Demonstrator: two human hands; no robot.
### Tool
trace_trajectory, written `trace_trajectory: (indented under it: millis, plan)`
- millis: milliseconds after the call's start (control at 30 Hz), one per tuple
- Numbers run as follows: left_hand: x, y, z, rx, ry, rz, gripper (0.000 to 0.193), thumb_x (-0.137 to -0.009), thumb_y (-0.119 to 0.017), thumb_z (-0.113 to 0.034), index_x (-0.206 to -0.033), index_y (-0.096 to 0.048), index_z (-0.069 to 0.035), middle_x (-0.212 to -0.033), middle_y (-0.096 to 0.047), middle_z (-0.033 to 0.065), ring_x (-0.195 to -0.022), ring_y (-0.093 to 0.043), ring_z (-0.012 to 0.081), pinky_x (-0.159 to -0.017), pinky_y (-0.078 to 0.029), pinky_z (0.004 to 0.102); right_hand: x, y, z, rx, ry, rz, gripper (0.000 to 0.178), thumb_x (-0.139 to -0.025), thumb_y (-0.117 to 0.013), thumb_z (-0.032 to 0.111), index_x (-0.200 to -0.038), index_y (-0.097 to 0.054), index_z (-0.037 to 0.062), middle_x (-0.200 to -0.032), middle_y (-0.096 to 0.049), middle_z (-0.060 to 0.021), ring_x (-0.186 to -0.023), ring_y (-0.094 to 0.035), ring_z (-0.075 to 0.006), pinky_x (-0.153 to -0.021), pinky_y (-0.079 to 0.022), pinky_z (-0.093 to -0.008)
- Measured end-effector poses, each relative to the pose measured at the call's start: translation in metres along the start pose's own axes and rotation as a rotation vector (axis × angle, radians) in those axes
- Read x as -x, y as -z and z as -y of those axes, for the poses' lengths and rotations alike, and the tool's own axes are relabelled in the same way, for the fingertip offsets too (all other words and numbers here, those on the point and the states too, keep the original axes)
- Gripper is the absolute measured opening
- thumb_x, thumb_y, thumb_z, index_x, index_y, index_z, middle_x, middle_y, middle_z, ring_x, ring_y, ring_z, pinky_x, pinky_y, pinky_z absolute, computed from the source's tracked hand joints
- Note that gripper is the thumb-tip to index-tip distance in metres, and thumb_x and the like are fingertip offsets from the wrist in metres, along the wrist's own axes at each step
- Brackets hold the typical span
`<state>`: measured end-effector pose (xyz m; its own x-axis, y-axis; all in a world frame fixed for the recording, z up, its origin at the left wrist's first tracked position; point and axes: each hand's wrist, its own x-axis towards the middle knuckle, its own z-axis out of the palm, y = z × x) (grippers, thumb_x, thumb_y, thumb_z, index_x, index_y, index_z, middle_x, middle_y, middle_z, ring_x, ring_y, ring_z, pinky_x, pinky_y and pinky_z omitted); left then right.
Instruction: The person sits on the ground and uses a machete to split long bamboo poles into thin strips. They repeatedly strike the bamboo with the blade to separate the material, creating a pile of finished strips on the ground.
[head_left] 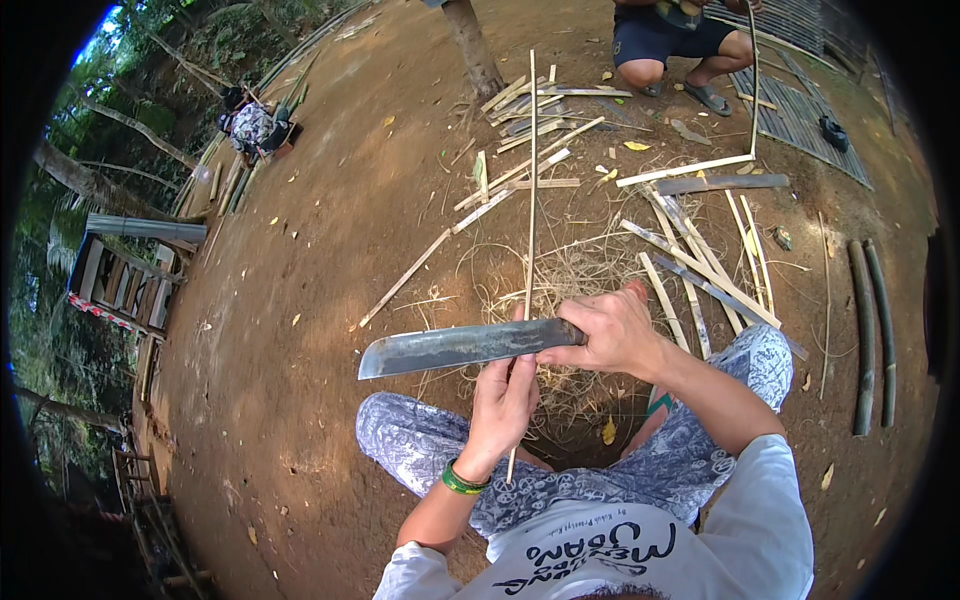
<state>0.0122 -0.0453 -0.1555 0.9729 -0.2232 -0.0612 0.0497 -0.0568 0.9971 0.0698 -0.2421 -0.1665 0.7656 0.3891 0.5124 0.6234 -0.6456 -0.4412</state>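
My right hand (612, 332) is closed round the handle of a machete (450, 348), whose broad dark blade points left across my lap. A long thin bamboo strip (533, 180) runs away from me, passing under the blade near the handle. My left hand (503, 400) pinches this strip just on the near side of the blade, fingers closed. The strip's near end sticks out below my left wrist. Pale curled shavings (570, 280) lie on the ground beyond my hands and between my knees.
Split bamboo pieces (690, 250) lie right of the shavings, and more (530, 110) sit by a tree trunk (470, 50). Two dark poles (862, 340) lie far right. A person (680, 40) squats ahead holding a bent strip; another person (258, 130) is far left.
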Motion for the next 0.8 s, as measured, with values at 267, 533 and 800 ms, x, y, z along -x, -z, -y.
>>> trace_trajectory:
  millis: [267,533,800]
  plan:
    - [0.022,0.000,-0.001,-0.249,-0.108,-0.031,0.050,-0.104,-0.047,-0.011,-0.152,-0.037,-0.002,-0.085,-0.056,0.0016,-0.070,-0.043,0.0063,-0.063,-0.043,0.0231,-0.007,0.017,-0.022,0.116,-0.069,0.017,0.065,-0.078,-0.062,0.076,-0.066,-0.059,0.0116,-0.056,-0.062,-0.0061,-0.048,-0.063,-0.0282,-0.045,-0.044,-0.0465]
    - [0.045,0.013,0.002,-0.241,-0.100,0.002,0.050,-0.105,-0.046,-0.011,-0.153,-0.034,-0.002,-0.085,-0.051,-0.0027,-0.066,-0.043,0.0032,-0.059,-0.038,0.0201,-0.016,0.023,-0.040,0.241,0.048,0.013,0.066,-0.080,-0.061,0.075,-0.064,-0.058,0.0112,-0.050,-0.058,-0.0079,-0.048,-0.061,-0.0286,-0.047,-0.045,-0.0449]
    - [0.134,0.042,0.012,-0.094,0.151,0.111,0.052,-0.106,-0.047,-0.013,-0.154,-0.032,-0.001,-0.071,-0.045,-0.0055,-0.054,-0.037,0.0020,-0.048,-0.031,0.0192,-0.054,0.080,-0.152,0.316,-0.396,0.110,0.070,-0.088,-0.053,0.071,-0.083,-0.075,0.0047,-0.057,-0.059,-0.0187,-0.060,-0.062,-0.0358,-0.065,-0.049,-0.0489]
